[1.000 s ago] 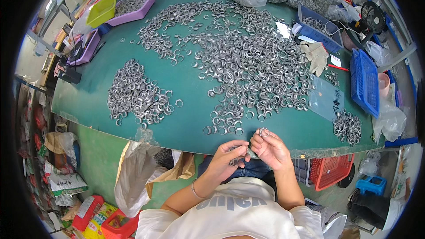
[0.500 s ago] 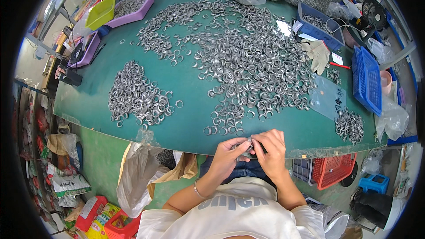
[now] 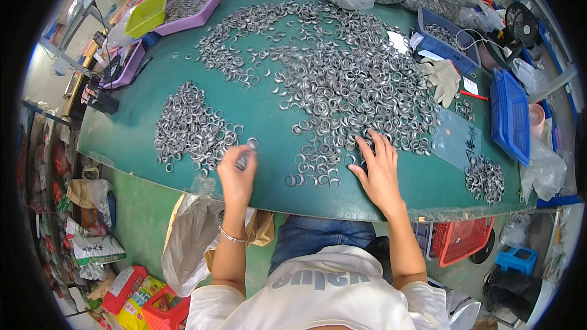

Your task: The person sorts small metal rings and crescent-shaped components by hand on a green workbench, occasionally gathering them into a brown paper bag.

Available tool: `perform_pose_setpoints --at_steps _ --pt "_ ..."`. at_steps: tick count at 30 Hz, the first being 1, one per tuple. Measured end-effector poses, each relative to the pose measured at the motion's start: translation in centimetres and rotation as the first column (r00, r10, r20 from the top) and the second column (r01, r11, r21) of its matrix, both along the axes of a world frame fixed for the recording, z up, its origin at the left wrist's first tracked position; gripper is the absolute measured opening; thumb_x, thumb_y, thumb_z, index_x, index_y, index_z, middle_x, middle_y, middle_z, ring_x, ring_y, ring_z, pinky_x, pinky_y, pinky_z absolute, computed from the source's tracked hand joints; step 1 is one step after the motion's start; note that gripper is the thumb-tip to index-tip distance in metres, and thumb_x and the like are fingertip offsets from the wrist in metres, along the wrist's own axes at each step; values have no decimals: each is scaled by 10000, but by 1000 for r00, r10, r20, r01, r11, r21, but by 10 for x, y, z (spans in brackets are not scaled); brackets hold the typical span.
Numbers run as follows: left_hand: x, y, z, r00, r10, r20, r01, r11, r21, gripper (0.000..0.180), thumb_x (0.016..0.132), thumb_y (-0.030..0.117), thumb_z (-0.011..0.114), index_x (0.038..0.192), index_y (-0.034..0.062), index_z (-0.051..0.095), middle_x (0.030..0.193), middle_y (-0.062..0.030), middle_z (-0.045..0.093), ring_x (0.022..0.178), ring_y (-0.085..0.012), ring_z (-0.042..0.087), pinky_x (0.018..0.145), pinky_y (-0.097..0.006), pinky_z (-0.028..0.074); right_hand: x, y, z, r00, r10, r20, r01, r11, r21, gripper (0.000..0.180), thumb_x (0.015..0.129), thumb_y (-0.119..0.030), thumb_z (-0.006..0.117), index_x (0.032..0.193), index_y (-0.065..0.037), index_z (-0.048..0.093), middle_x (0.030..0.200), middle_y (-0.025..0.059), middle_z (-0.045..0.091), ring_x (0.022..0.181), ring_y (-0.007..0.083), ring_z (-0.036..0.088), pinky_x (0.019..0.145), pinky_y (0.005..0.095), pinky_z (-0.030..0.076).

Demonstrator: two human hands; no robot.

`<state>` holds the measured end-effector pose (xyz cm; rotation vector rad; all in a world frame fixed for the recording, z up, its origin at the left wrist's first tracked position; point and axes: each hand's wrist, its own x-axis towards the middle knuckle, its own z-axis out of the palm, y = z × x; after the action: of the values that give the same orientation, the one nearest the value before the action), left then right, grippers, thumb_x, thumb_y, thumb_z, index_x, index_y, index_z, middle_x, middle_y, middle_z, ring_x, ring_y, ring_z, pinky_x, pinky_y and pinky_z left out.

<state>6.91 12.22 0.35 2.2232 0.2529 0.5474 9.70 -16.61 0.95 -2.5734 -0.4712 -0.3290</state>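
Observation:
Grey metal rings lie in heaps on a green table (image 3: pixel 140 110). My left hand (image 3: pixel 236 177), slightly blurred, is beside the smaller left heap (image 3: pixel 189 125), its fingers curled round a few metal rings (image 3: pixel 243 161). One ring (image 3: pixel 252 143) shows at its fingertips; I cannot tell if it is held or lies on the table. My right hand (image 3: pixel 382 174) is open, thumb apart from the fingers, with the fingertips on rings at the near edge of the large heap (image 3: pixel 361 91).
A small ring heap (image 3: pixel 484 178) lies at the right, near a clear plastic bag (image 3: pixel 455 137). Blue baskets (image 3: pixel 510 116), a glove (image 3: pixel 441 78) and a fan (image 3: pixel 520 24) line the right side. Purple trays (image 3: pixel 192 13) stand far left; a paper sack (image 3: pixel 189 238) is below the table edge.
My hands were together at the near table edge, fingering rings. They have parted: the left went toward the left heap with rings, the right forward onto the large heap.

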Motion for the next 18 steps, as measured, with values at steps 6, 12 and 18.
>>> perform_pose_setpoints --at_steps 6,12,18 --pt "10 31 2 988 145 49 -153 931 331 112 787 27 641 897 7 631 923 -140 576 799 -333 584 708 -393 465 -17 -13 -11 997 68 -45 -69 997 -19 413 750 -113 694 1138 -80 556 1264 130 463 1217 331 412 1036 479 291" --pt "13 14 -4 992 125 30 -125 881 457 143 783 43 655 926 40 653 975 -113 554 858 -297 560 752 -372 458 -27 -30 -11 997 78 -28 -75 995 72 377 761 -62 661 1119 -46 544 1218 133 509 1186 312 461 1035 466 311" --pt "11 8 -17 994 110 24 -106 840 532 222 771 49 667 990 43 638 1111 -118 511 1009 -323 485 838 -399 430 -28 -51 -11 1000 2 24 -6 989 145 312 751 -14 643 1050 -36 557 1136 122 562 1114 322 512 971 437 355"
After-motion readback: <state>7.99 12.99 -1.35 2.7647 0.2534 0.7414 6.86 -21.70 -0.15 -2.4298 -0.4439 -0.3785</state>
